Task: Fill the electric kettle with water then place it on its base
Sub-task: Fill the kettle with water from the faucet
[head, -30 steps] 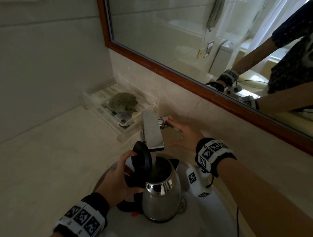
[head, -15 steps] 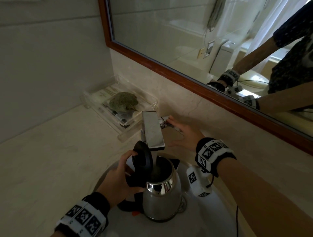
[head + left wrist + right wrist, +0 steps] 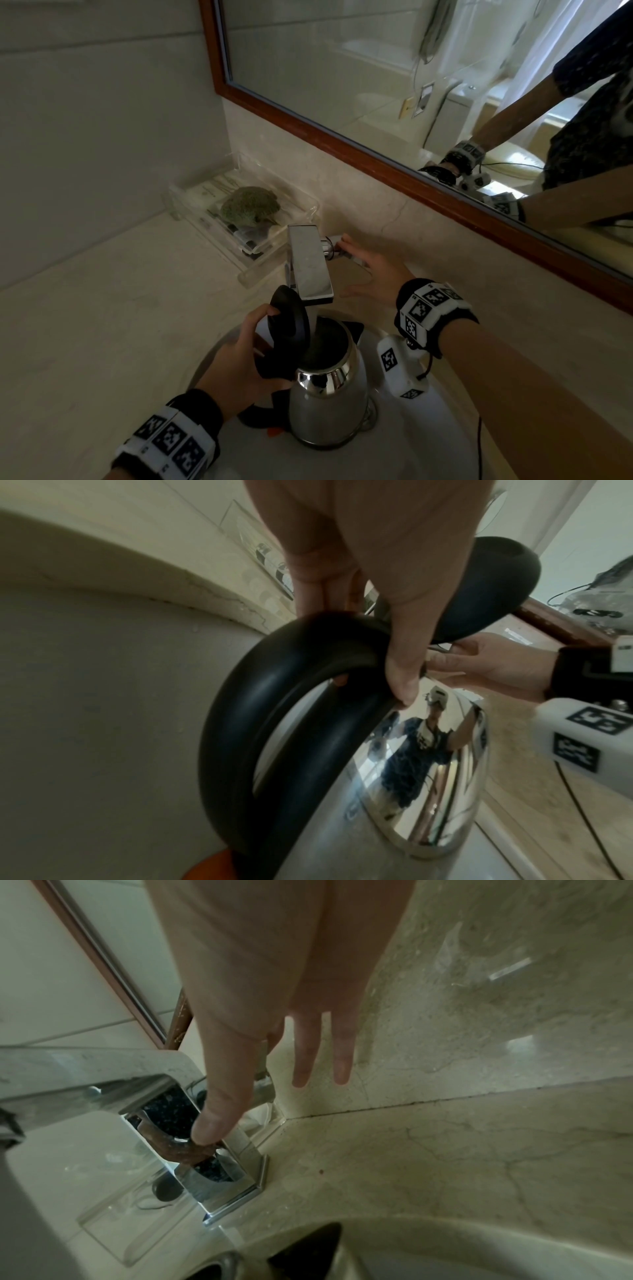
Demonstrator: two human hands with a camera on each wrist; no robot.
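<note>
A steel kettle [image 3: 329, 407] stands in the sink basin [image 3: 435, 442] under the flat chrome faucet spout [image 3: 308, 263]. Its black lid [image 3: 289, 317] is tipped up and open. A stream of water [image 3: 313, 313] falls from the spout into the kettle's mouth. My left hand [image 3: 260, 342] grips the black handle [image 3: 240, 723], fingers curled round it beside the shiny kettle body [image 3: 428, 777]. My right hand [image 3: 352, 260] reaches to the faucet's side lever [image 3: 332, 248] with straight fingers [image 3: 339, 1056] and the thumb [image 3: 219, 1115] stretched toward the faucet. The kettle's base is not in view.
A clear acrylic tray [image 3: 298, 212] with a green lump [image 3: 248, 205] and small packets sits behind the faucet on the left. A wood-framed mirror [image 3: 376, 161] runs along the back wall. The pale stone counter [image 3: 102, 325] spreads to the left.
</note>
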